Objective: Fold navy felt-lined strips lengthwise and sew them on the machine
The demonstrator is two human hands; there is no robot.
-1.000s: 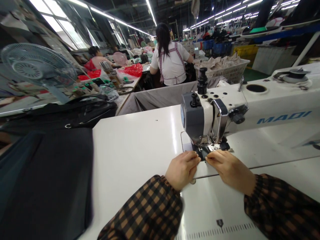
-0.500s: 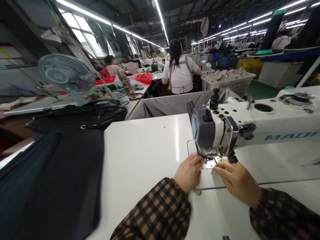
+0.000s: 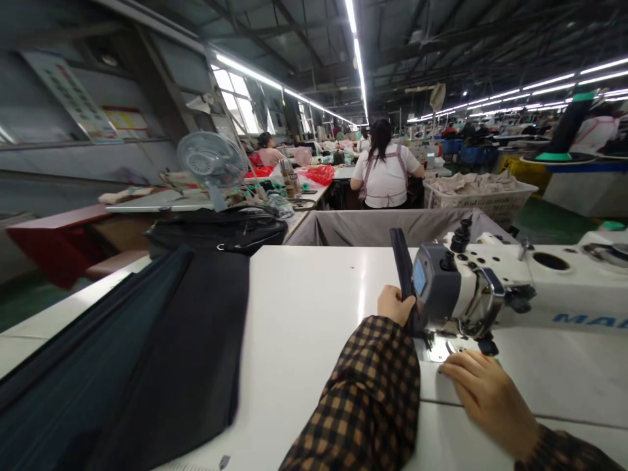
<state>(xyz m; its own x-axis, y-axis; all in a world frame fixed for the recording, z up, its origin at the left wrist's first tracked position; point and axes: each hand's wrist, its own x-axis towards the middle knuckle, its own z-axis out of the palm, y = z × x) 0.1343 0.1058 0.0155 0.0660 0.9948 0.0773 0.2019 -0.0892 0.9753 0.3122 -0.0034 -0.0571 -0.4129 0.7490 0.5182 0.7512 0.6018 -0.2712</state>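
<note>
A white sewing machine stands on the white table. My left hand is closed round a narrow black strap that rises stiffly in front of the machine's grey head. My right hand rests on the machine bed just below the needle plate, fingers curled toward the plate; nothing shows in them. Both my sleeves are brown and black check.
Dark fabric lies over the table's left part, with a black bag behind it. A grey cloth bin sits past the far edge. A desk fan, a basket of pieces and other workers are further back.
My left hand has left the needle area and lifted a black strap upright. My right hand stays by the needle plate. My head has turned left and up.
</note>
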